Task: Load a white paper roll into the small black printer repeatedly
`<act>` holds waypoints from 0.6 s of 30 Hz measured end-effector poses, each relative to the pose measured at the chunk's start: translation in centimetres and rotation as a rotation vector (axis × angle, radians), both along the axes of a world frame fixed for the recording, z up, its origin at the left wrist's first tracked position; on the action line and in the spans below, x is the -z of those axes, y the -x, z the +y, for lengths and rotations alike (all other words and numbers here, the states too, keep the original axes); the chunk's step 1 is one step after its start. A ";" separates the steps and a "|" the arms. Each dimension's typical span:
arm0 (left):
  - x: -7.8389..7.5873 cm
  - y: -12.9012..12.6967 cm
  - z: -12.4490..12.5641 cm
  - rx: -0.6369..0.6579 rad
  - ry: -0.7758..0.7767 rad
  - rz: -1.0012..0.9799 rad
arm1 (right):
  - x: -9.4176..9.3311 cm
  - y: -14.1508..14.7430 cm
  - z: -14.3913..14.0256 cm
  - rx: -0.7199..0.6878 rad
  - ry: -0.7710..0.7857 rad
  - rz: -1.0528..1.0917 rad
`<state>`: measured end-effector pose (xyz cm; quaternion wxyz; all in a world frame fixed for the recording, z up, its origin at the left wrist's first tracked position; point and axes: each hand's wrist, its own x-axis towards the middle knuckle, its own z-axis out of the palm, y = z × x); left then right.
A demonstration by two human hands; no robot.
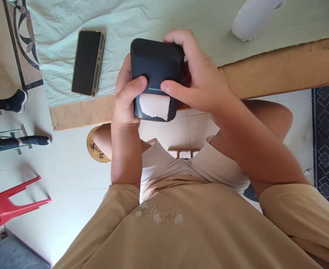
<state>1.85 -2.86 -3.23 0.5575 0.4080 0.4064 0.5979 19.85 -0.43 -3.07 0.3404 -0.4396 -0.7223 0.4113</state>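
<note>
A black label printer (157, 61) with "NIIMBOT" lettering is held up in both hands over the table's near edge. A torn piece of white paper (154, 105) covers part of its end nearest my body. My left hand (127, 95) grips the left side, its thumb lying on the top face. On the other side my right hand (199, 74) wraps round the edge, thumb beside the lettering and index finger curled over the far right corner. The remaining fingers of both hands are mostly hidden behind the printer.
A phone (86, 62) lies on the pale green cloth (119, 18) to the left. Toward the back right is a white roll-shaped object (254, 18). A red plastic stool (10, 201) and another person's legs (4, 102) are at the left; a dark patterned strip (327, 149) runs along the right.
</note>
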 end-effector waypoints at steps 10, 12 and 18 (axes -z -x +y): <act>-0.1 3.7 1.5 0.235 0.108 -0.023 | 0.9 0.1 -0.2 0.006 -0.130 0.036; -0.4 3.7 1.7 0.225 0.122 -0.029 | 0.9 0.1 -0.4 0.001 -0.135 0.069; 0.2 3.5 1.6 0.202 0.078 -0.030 | 0.9 -0.1 -0.6 -0.016 -0.187 0.022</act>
